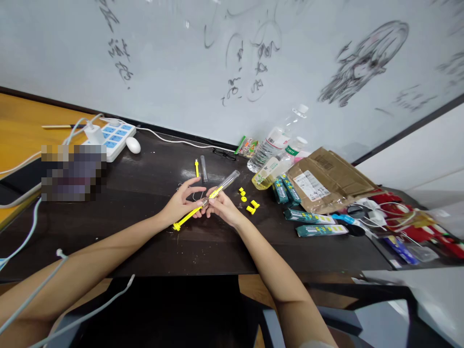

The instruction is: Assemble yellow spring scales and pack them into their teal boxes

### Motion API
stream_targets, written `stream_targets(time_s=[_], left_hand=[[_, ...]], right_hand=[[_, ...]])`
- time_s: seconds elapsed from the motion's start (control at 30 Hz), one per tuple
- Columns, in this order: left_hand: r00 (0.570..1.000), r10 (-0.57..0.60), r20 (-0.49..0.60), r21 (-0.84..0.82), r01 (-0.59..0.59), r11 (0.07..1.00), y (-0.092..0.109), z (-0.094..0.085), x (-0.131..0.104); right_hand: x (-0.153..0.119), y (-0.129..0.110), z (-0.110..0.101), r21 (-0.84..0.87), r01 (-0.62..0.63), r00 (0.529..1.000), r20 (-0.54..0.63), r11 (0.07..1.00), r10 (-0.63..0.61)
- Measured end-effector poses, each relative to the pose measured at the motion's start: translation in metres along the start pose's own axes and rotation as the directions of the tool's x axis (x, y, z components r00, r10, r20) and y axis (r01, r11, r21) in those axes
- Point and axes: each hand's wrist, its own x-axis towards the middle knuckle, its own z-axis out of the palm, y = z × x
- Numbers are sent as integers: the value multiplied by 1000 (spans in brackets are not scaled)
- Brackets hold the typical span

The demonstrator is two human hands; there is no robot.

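A thin yellow plastic rod [188, 218] with a knobbed end slants across the front of the dark table, partly inside a clear plastic tube [230, 179]. My left hand [180, 202] has its thumb and fingers about the rod. With closed fingers my right hand [224, 208] grips the tube near its lower end. Just beyond my hands lie a shorter yellow piece [196, 167] and a second clear tube [203, 169]. To the right of my right hand are several small yellow caps [251, 208]. My fingers hide part of where rod and tube meet.
Toward the right lie green boxes [322, 230], plastic bottles [268, 150] and a flattened cardboard parcel [319, 179]. A power strip [118, 137] and a white mouse [133, 145] sit at the left. Behind the table rises a whiteboard [174, 72]. White cables [105, 304] hang near my left arm.
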Motion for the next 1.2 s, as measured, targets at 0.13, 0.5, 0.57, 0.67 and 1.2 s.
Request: stream_targets(time_s=[0.13, 0.5, 0.57, 0.67, 1.2], left_hand=[[999, -13, -33, 6, 13, 1000, 0, 1, 1], [971, -237, -33, -98, 233, 968, 0, -1, 0], [972, -234, -16, -89, 232, 969, -3, -3, 2], [980, -190, 54, -69, 194, 979, -7, -5, 3], [991, 3, 135, 191, -29, 981, -8, -2, -3]], right_hand=[[-2, -2, 3, 35, -34, 999, 25, 999, 33], [-4, -16, -2, 24, 21, 998, -65, 1000, -19], [-4, -20, -9, 10, 54, 992, -115, 998, -52], [-3, -26, -20, -2, 100, 976, -193, 995, -98], [-3, -30, -29, 10, 128, 952, -281, 992, -120]])
